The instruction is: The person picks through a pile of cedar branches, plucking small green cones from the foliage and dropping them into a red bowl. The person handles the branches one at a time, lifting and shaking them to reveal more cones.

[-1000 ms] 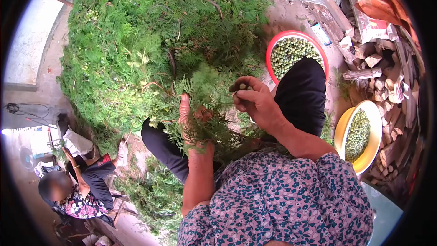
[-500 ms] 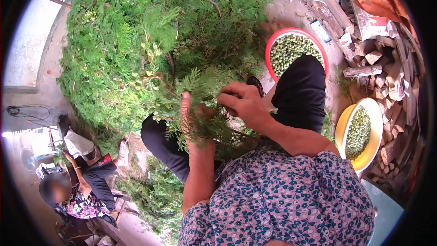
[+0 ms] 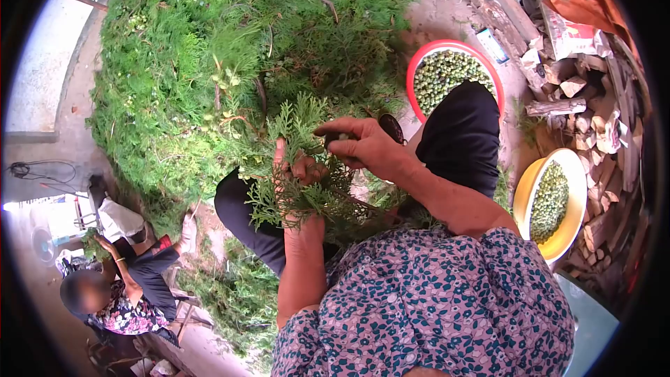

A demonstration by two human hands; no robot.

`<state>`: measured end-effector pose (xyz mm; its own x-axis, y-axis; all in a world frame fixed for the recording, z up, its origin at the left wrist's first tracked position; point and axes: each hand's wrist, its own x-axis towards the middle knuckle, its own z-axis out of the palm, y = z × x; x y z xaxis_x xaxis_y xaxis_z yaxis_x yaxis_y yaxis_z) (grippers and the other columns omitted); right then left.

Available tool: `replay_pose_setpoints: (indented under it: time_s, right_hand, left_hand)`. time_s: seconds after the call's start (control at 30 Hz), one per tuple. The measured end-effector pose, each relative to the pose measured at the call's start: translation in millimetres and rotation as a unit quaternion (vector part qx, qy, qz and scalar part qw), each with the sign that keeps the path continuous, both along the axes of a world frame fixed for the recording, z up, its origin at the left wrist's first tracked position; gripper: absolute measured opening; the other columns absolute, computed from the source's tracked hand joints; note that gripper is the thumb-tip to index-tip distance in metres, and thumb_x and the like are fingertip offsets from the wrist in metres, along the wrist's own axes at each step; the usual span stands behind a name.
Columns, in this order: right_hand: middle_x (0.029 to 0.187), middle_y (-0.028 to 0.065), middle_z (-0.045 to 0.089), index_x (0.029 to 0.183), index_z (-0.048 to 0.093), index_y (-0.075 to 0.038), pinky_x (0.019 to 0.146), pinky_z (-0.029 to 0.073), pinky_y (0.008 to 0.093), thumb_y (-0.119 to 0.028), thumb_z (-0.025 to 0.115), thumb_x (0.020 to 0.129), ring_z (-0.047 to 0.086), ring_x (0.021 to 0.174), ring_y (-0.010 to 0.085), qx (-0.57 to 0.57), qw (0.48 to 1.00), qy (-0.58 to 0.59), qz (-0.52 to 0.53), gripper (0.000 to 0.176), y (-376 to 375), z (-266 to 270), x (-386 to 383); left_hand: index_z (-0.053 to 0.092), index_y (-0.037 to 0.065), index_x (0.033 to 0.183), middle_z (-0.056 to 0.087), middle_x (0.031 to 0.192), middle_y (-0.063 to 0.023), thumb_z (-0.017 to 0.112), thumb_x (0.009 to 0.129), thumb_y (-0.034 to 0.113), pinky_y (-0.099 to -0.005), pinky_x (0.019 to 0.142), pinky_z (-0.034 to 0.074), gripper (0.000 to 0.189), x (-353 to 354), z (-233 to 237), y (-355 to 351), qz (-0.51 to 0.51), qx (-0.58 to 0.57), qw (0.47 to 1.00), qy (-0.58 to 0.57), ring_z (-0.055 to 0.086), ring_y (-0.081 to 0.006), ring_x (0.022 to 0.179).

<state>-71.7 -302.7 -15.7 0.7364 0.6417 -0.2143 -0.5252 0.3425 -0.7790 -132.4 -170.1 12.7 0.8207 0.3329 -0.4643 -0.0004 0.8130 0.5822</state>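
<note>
My left hand (image 3: 300,169) is closed around a leafy green conifer branch (image 3: 307,199), whose flat sprays stick out above and below the fingers. Just to its right, my right hand (image 3: 370,145) is curled, the index finger reaching toward the top sprays. Between its thumb and fingers shows a small pale-green cone (image 3: 343,137) beside something dark that I cannot make out. A red-rimmed basin (image 3: 410,84) filled with small green cones stands beyond my right knee. Ahead of both hands spreads a large heap of cut conifer branches (image 3: 174,84).
A yellow basin (image 3: 578,199) of green cones stands at the right, beside stacked firewood (image 3: 604,139). Another person (image 3: 129,293) sits at lower left, holding a green sprig. More cut branches (image 3: 237,300) lie on the floor to my left.
My right hand has shifted slightly left and up, its index finger now stretched further out. The sprays in my left hand have moved a little and show more clearly.
</note>
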Motion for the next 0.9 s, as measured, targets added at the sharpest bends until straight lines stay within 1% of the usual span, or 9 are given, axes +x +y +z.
replay_pose_setpoints:
  time_s: [0.03, 0.1, 0.17, 0.3, 0.67, 0.7, 0.73, 0.83, 0.9]
  right_hand:
    - [0.077, 0.0001, 0.052, 0.106, 0.055, -0.002, 0.044, 0.033, 0.017, -0.005, 0.057, 0.081, 0.044, 0.051, 0.004, -0.019, 0.998, -0.058, 0.029, 0.026, -0.1, 4.7, -0.7]
    - [0.083, 0.0015, 0.053, 0.111, 0.054, -0.002, 0.05, 0.038, 0.0196, -0.005, 0.056, 0.08, 0.048, 0.059, 0.0067, -0.049, 0.993, -0.104, 0.041, 0.031, 3.7, 4.0, -0.9]
    - [0.083, 0.0033, 0.052, 0.107, 0.054, 0.0, 0.059, 0.041, 0.024, -0.005, 0.057, 0.078, 0.05, 0.07, 0.0105, -0.114, 0.907, -0.403, -0.032, 0.029, 10.5, -7.7, 2.2]
    - [0.082, 0.0063, 0.052, 0.103, 0.054, 0.001, 0.066, 0.041, 0.0268, -0.006, 0.057, 0.077, 0.05, 0.078, 0.013, -0.111, 0.889, -0.444, -0.029, 0.027, 13.7, -10.4, 4.7]
    - [0.08, 0.0146, 0.059, 0.094, 0.059, 0.0, 0.068, 0.044, 0.0331, -0.013, 0.06, 0.075, 0.057, 0.075, 0.0253, -0.227, 0.904, -0.361, -0.039, 0.023, 7.6, -0.8, -1.7]
    - [0.08, 0.0146, 0.059, 0.094, 0.059, 0.0, 0.068, 0.044, 0.0331, -0.013, 0.06, 0.075, 0.057, 0.075, 0.0253, -0.231, 0.902, -0.362, -0.041, 0.023, 2.8, -3.4, -1.9]
    - [0.075, 0.0135, 0.058, 0.092, 0.06, 0.0, 0.064, 0.044, 0.0324, -0.013, 0.06, 0.075, 0.057, 0.07, 0.0226, -0.262, 0.912, -0.31, -0.066, 0.021, -2.7, -6.9, -2.0]
    - [0.065, 0.0091, 0.056, 0.093, 0.06, 0.001, 0.05, 0.042, 0.029, -0.012, 0.06, 0.077, 0.054, 0.059, 0.014, -0.283, 0.944, -0.157, -0.065, 0.021, -25.8, -12.9, 9.3]
    - [0.066, 0.0064, 0.054, 0.099, 0.056, 0.002, 0.042, 0.037, 0.0256, -0.011, 0.058, 0.079, 0.052, 0.056, 0.011, -0.149, 0.982, 0.017, -0.11, 0.024, -45.2, -24.7, 26.4]
  left_hand:
    - [0.047, 0.015, 0.069, 0.036, 0.046, 0.0051, 0.05, 0.086, 0.038, -0.0263, 0.044, 0.032, 0.03, 2.1, 4.5, -2.1, 0.01, 0.008, 0.999, 0.043, 0.036, -0.0097, 0.042]
    - [0.047, 0.015, 0.068, 0.037, 0.046, 0.005, 0.05, 0.086, 0.039, -0.0256, 0.043, 0.032, 0.03, 1.8, 3.7, -2.1, -0.003, 0.02, 0.999, 0.041, 0.037, -0.0095, 0.042]
    - [0.047, 0.015, 0.067, 0.037, 0.045, 0.0049, 0.05, 0.086, 0.039, -0.0248, 0.042, 0.031, 0.03, 2.3, -2.3, 0.9, -0.016, 0.032, 0.999, 0.039, 0.037, -0.0092, 0.042]
    - [0.049, 0.015, 0.069, 0.037, 0.046, 0.0047, 0.05, 0.086, 0.039, -0.0238, 0.042, 0.031, 0.029, 5.5, -13.5, 4.2, -0.044, 0.009, 0.998, 0.032, 0.037, -0.0087, 0.042]
    - [0.054, 0.011, 0.089, 0.04, 0.056, 0.0031, 0.056, 0.084, 0.036, -0.0259, 0.05, 0.037, 0.026, -4.7, -0.3, -4.1, 0.042, 0.085, 0.992, 0.088, 0.042, -0.01, 0.052]
    - [0.047, 0.014, 0.108, 0.044, 0.065, 0.002, 0.047, 0.088, 0.03, -0.0266, 0.06, 0.04, 0.026, -9.3, -30.7, 22.1, -0.026, 0.117, 0.991, 0.062, 0.045, -0.0113, 0.06]
    - [0.041, 0.017, 0.128, 0.047, 0.073, 0.0009, 0.038, 0.092, 0.024, -0.0272, 0.071, 0.043, 0.037, -4.8, -26.3, 25.7, -0.093, 0.147, 0.984, 0.035, 0.047, -0.0126, 0.068]
    - [0.045, 0.017, 0.124, 0.047, 0.071, 0.0011, 0.04, 0.092, 0.023, -0.0276, 0.064, 0.044, 0.033, -9.2, -5.6, 16.9, -0.034, 0.057, 0.998, -0.011, 0.048, -0.0126, 0.065]
    - [0.05, 0.015, 0.117, 0.049, 0.073, 0.0003, 0.047, 0.09, 0.026, -0.028, 0.056, 0.045, 0.03, -2.5, 0.9, 11.7, -0.058, 0.063, 0.995, -0.041, 0.051, -0.0131, 0.066]
